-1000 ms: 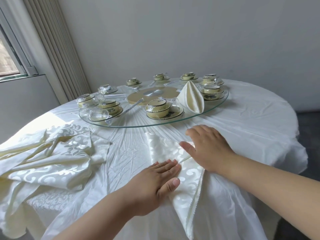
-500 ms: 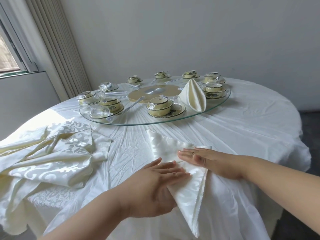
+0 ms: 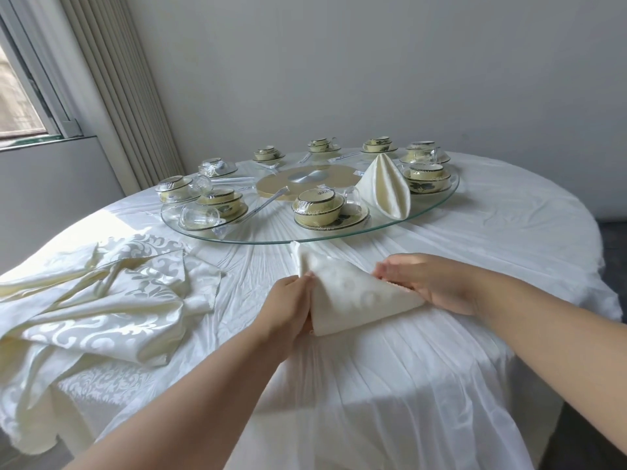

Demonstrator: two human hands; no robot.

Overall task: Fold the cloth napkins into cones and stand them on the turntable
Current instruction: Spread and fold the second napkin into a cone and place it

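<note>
Bare tablecloth (image 3: 424, 385) lies open in front of and right of the hands. To the left, a heap of loose napkins (image 3: 101, 300) blocks the table. Ahead, the glass turntable (image 3: 271, 237) is crowded with wrapped bowl sets (image 3: 319, 208); a standing cone napkin (image 3: 385, 188) fills its near-right rim.

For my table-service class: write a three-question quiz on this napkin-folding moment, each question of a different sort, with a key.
1. True or false: one finished cone napkin already stands on the glass turntable.
2. Multiple choice: the napkin being folded is held by A) the left hand only, B) the right hand only, C) both hands.
3. Fill in: the pile of unfolded napkins lies on the tablecloth to the person's ____.

Key: 1 true. 2 C. 3 left.
</note>
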